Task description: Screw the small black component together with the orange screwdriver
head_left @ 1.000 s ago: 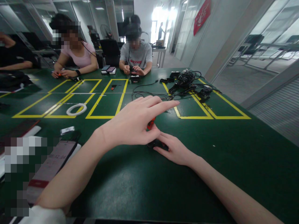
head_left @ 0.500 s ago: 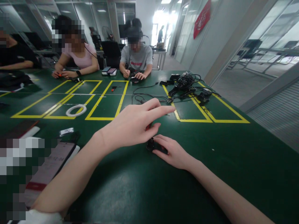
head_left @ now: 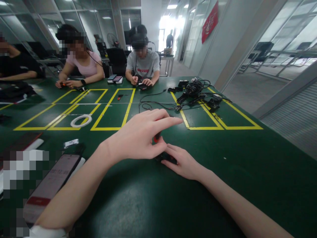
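Observation:
My left hand hovers over the middle of the green table. Its thumb and a finger pinch a small red-handled tool held upright, while the index finger points out to the right. Right below, my right hand lies on the table with its fingers pressed on a small black object. The tool's tip meets that object, mostly hidden by my left thumb.
A phone lies at the near left beside a small white packet. A white ring sits in the yellow-taped boxes. A tangle of black cables lies far right. Two people sit across the table, a third at far left.
My left hand lifted a little, baring the black object's top, then came back down onto it. My right hand stayed put on the object.

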### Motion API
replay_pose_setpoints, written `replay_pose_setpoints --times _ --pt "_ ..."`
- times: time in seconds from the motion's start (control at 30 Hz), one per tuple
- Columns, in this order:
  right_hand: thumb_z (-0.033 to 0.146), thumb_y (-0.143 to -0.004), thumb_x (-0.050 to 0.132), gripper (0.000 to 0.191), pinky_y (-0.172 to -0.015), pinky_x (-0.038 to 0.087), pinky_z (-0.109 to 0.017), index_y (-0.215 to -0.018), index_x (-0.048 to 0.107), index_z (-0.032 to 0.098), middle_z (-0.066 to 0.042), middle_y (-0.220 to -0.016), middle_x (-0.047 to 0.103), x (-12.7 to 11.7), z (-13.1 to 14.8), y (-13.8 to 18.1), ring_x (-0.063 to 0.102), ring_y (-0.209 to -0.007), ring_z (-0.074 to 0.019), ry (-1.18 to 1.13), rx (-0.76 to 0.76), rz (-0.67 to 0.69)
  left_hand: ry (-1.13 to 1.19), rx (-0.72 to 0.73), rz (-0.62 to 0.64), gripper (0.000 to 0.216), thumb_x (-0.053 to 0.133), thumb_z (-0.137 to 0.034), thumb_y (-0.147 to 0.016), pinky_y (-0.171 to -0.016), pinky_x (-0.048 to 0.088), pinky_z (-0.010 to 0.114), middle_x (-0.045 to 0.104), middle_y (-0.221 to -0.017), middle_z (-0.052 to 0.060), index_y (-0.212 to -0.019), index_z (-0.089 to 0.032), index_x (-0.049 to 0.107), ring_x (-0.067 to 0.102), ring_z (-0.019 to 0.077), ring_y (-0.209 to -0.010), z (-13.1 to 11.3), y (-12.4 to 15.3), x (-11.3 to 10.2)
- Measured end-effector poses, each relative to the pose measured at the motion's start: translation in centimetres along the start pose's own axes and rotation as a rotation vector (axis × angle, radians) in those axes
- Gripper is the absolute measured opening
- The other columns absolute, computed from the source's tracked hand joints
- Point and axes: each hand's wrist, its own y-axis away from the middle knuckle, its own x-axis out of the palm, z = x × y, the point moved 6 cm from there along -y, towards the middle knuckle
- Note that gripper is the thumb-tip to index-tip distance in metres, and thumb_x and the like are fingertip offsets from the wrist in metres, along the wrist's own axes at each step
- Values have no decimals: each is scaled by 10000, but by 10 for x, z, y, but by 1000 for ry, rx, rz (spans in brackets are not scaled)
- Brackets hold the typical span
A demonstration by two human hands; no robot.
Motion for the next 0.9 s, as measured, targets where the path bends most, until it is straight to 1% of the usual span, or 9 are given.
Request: replay_pose_setpoints --times 0.13,0.2,0.3,0.37,0.47,0.53,0.63,0.77,0.9 --pt "211 -968 645 318 -942 600 -472 -1282 617 167 -160 -1241 709 0 0 -1 706 -1101 -301 2 -7 -4 -1 -35 -14 518 510 -169 -946 -771 527 251 657 -1203 85 -1460 -212 561 674 154 -881 3 0 0" --pt "211 -967 649 314 -926 602 -468 -1276 621 161 -158 -1228 712 1 0 -1 709 -1086 -302 -1 -1 1 -28 -31 -17 540 543 -203 -931 -781 530 264 665 -1180 85 -1472 -206 551 675 173 -903 3 -1 0" --pt "204 -967 654 323 -915 602 -457 -1284 617 156 -152 -1214 716 1 0 -1 709 -1073 -296 2 3 1 -20 -8 -18 570 520 -141 -887 -812 528 269 669 -1171 87 -1452 -194 569 670 185 -967 1 -1 0" --pt "205 -967 659 332 -922 600 -457 -1291 611 156 -153 -1228 714 1 0 -1 708 -1084 -295 10 -1 -6 7 -15 -25 577 488 -107 -895 -773 519 247 666 -1180 82 -1459 -198 563 669 161 -928 2 -1 0" --pt "210 -964 665 343 -923 600 -454 -1300 607 168 -151 -1242 712 1 0 -1 709 -1091 -296 20 -8 -13 16 -31 -20 521 514 -163 -938 -727 511 235 674 -1160 70 -1455 -205 564 663 141 -853 2 0 0" --pt "210 -964 662 332 -913 602 -450 -1291 612 175 -147 -1220 718 1 0 -1 711 -1077 -292 20 -5 -12 7 -20 -19 494 549 -185 -924 -763 521 250 681 -1150 74 -1415 -196 594 669 160 -893 2 1 0" --pt "207 -966 656 309 -915 605 -448 -1271 621 169 -151 -1206 718 1 0 -1 712 -1076 -289 17 -5 -11 11 -1 -31 491 522 -131 -904 -807 524 257 678 -1162 86 -1383 -185 616 671 174 -962 1 0 -1" --pt "221 -970 655 324 -938 604 -458 -1290 619 185 -152 -1242 708 0 -1 0 711 -1100 -291 18 -16 -26 -3 -27 -21 487 492 -135 -940 -763 519 241 675 -1169 83 -1411 -198 597 671 152 -892 3 0 0" --pt "210 -966 654 332 -917 609 -458 -1295 625 181 -146 -1207 714 1 -1 0 711 -1087 -296 10 -7 -16 -32 -6 -13 526 533 -129 -883 -859 539 293 676 -1154 90 -1400 -194 608 666 201 -999 1 -1 0"
